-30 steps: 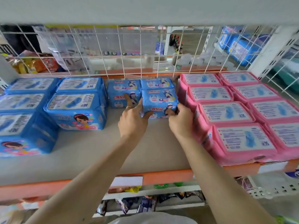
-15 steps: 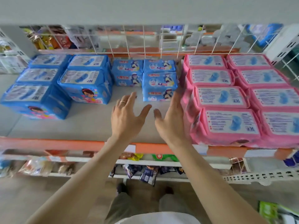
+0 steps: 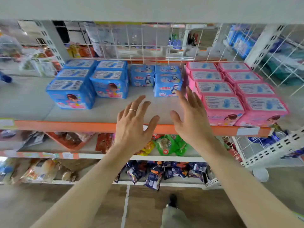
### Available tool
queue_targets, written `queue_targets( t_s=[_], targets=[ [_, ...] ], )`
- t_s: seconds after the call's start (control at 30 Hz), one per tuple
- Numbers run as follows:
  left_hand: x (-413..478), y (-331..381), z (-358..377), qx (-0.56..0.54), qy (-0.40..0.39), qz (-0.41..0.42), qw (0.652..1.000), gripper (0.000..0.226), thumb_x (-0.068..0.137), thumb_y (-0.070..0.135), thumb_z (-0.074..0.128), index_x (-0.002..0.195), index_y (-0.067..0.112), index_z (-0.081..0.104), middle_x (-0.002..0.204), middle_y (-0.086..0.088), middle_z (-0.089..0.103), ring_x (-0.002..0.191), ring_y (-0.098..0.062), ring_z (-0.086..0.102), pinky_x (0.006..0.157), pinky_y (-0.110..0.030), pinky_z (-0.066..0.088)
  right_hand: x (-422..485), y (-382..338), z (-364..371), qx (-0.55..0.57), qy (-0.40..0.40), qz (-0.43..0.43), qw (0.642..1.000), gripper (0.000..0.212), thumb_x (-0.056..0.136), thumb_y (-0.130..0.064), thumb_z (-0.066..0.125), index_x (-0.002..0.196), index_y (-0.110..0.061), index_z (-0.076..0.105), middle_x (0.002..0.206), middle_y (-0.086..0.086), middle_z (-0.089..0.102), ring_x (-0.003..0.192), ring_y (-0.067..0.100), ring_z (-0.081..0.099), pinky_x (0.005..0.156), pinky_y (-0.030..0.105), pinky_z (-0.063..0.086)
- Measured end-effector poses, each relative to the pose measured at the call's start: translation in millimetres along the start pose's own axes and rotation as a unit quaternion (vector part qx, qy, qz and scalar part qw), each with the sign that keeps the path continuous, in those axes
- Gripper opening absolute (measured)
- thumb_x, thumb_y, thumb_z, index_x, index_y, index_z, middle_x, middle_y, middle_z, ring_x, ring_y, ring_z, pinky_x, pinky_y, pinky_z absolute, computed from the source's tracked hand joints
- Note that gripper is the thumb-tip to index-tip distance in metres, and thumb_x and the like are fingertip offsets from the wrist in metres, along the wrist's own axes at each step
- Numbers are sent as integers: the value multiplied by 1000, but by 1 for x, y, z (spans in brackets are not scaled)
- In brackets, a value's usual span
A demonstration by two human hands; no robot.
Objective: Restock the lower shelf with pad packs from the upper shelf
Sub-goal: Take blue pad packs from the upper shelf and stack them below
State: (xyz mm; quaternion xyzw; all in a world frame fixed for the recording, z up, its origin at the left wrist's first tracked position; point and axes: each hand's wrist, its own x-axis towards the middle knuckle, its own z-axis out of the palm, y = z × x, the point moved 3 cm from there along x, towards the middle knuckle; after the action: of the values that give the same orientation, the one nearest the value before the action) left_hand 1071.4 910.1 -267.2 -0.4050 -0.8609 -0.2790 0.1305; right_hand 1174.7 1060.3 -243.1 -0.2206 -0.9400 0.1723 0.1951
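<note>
**A:** Your fingers are fanned wide on both sides, nothing between them. The left hand (image 3: 133, 127) has a ring (image 3: 132, 110) on it, palm down, over the orange front edge (image 3: 65, 125) of the shelf (image 3: 105, 111).

**B:** And your right hand (image 3: 191, 122)?

**A:** Same story, fingers spread and empty. Its fingertips reach up just beside the front small blue pack (image 3: 166, 90), but you can't tell whether they touch it. The outer edge of that hand sits close to the pink packs (image 3: 222, 106).

**B:** So where are the pad packs?

**A:** All on the shelf in front of you. The small blue ones stand in two short rows in the middle, running back to the wire grid (image 3: 148, 41). To your left, larger blue packs (image 3: 70, 92) in two rows; to your right, the pink ones, two rows deep, reaching the shelf's front edge.

**B:** Any bare board?

**A:** Yes, between your hands and the small blue packs, and out to the far left.

**B:** Below that?

**A:** Lower shelves hold snack bags: green packets (image 3: 171, 145) just under your wrists, dark blue bags (image 3: 154, 173) further down. Your shoe (image 3: 172, 200) shows on the floor.
</note>
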Motion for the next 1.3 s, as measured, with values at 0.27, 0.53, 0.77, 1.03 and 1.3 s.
queue_targets(
  t_s=[0.27, 0.53, 0.77, 1.03, 1.3],
  targets=[
    [-60, 20, -79, -4, 27, 25, 999, 57, 93, 55, 42, 139, 23, 49, 155, -3, 41, 136, -31, 45, 106, -48, 38, -75, -64, -61, -1, 58, -4, 998, 67, 95, -36, 60, 154, -17, 34, 163, 9, 26, 150, 27, 22, 122, 52, 21],
    [-31, 73, -136, -13, 92, 112, 989, 61, 95, 56, 41, 143, 19, 48, 156, -3, 40, 138, -27, 42, 107, -46, 38, -80, -79, -142, -85, 128, -7, 988, 63, 98, -50, 50, 150, -17, 41, 163, 5, 26, 151, 23, 22, 124, 43, 9],
    [31, 111, -170, 51, 172, 183, 967, 58, 92, 50, 48, 138, 17, 51, 149, -5, 47, 129, -28, 48, 102, -42, 36, -30, -66, -202, -75, 177, -15, 981, 62, 96, -47, 56, 149, -16, 43, 159, 7, 34, 147, 25, 31, 122, 48, 24],
    [134, 159, -176, 62, 174, 181, 966, 64, 90, 53, 45, 143, 16, 45, 150, -5, 46, 133, -30, 45, 102, -47, 41, 50, -18, -269, -35, 223, -11, 974, 64, 95, -46, 58, 149, -17, 42, 157, 2, 39, 144, 23, 37, 119, 42, 29],
    [266, 222, -127, -54, 21, 61, 996, 60, 95, 48, 57, 146, 21, 39, 134, -6, 56, 123, -27, 53, 98, -42, 46, 143, 51, -316, -3, 186, 24, 982, 53, 93, -45, 61, 138, -18, 54, 127, 7, 65, 118, 30, 58, 93, 39, 46]
  ],
)
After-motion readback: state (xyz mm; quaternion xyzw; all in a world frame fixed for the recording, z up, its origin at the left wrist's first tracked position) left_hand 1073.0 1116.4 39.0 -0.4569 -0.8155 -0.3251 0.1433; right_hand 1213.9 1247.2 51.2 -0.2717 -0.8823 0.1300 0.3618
